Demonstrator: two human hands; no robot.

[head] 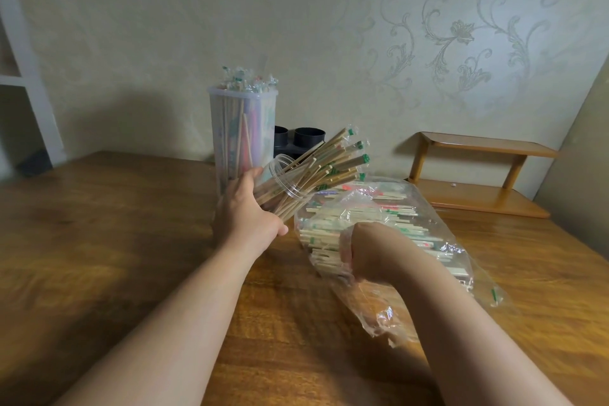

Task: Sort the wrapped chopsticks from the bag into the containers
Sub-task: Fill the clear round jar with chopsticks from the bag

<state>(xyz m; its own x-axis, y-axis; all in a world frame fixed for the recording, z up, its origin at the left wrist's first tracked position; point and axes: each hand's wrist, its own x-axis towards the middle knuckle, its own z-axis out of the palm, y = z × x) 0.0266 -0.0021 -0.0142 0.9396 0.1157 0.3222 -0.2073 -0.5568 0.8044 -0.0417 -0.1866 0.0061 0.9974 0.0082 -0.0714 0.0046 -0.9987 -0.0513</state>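
My left hand (pixel 245 211) grips a clear round jar (pixel 290 181), tilted to the right, with several green-tipped wrapped chopsticks (pixel 333 161) sticking out of its mouth. Beside it on the wooden table (pixel 115 241) lies a clear plastic bag (pixel 412 241) full of wrapped chopsticks. My right hand (pixel 365 254) is inside the bag's open end, fingers curled among the chopsticks; the plastic hides what it holds. Behind the jar stands a tall translucent container (pixel 242 132), upright, packed with wrapped chopsticks.
Two black cylinders (pixel 308 138) stand behind the tall container near the wall. A small wooden two-tier shelf (pixel 478 171) sits at the back right. White shelving (pixel 19 76) is at the far left.
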